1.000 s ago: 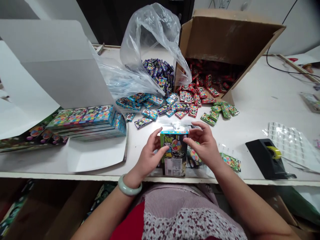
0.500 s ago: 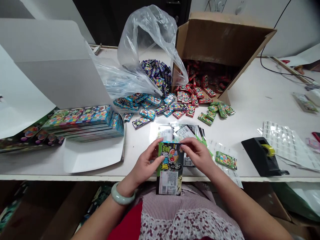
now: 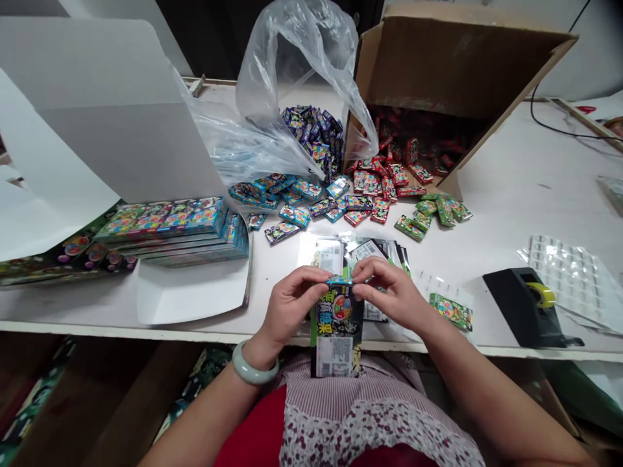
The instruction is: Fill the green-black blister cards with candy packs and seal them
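At the table's front edge, a black and green printed candy packet with a white label on its lower part hangs upright. My left hand pinches its top left corner between thumb and fingers. The top right corner is pinched by my right hand. A narrow blue printed strip shows between my fingertips along the top edge; whether it is a small box inside the packet I cannot tell. Behind my hands lie several flat packets in a loose pile. A green candy box is right of my right hand.
Small blue, red and green candy boxes lie across the middle. Behind them stand a clear plastic bag and a cardboard carton. An open white display box is left; a tape dispenser and sticker sheets are right.
My left thumb has moved up from the packet's front to its top edge. My right fingers have closed in on the same edge. The view has shifted slightly.
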The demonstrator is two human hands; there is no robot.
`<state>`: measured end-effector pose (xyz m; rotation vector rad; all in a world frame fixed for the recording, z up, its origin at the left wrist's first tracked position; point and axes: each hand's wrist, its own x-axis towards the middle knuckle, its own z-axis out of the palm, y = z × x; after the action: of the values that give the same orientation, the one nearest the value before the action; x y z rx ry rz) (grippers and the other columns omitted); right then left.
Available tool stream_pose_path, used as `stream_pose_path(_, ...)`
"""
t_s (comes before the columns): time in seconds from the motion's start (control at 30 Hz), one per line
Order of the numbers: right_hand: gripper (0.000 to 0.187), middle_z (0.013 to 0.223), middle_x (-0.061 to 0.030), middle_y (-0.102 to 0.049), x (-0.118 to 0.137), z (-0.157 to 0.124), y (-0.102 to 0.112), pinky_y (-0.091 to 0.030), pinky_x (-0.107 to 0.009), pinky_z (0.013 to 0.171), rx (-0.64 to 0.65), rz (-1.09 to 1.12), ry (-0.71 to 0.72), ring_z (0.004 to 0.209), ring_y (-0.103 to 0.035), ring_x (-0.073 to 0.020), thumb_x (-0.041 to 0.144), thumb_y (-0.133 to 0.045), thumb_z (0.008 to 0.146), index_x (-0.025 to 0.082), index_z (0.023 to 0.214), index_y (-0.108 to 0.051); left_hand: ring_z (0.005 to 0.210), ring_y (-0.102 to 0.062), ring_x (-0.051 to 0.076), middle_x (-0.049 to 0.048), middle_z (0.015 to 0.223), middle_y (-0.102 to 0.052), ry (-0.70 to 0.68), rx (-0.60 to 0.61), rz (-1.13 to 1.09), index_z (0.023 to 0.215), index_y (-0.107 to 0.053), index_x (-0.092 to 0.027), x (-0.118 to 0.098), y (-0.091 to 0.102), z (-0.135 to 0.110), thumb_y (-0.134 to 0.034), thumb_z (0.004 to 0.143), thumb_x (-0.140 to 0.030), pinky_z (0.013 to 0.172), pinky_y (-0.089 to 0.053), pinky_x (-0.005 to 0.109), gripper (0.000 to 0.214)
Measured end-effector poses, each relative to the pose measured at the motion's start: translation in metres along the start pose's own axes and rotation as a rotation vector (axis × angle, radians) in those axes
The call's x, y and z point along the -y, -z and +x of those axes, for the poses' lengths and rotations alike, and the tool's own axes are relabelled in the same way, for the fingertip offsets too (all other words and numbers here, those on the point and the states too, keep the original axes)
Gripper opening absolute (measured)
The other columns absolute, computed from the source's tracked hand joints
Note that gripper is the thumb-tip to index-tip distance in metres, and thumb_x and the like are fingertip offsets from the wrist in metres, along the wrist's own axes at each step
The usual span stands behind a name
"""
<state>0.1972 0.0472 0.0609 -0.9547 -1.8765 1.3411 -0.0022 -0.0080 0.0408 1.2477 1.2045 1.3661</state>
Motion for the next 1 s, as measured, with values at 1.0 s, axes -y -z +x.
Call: stream_pose_path(1.0,0.008,0.092,-0.0041,-0.063,0.018,-0.005,0.003,-0.048,-0.035,0.079,0.124,-0.287,0.183,0.088,-0.059,-0.0171,0.024,-0.054,0.09,0.024,0.093,-0.061,0.081,-0.059,0.015,0.0051,0.086,-0.063,-0.072,0.257,0.074,0.079,-0.059,-0.018,-0.011,0.017,0.009,-0.056,0.088,-0.027,0.076,-0.049,0.03,0.014)
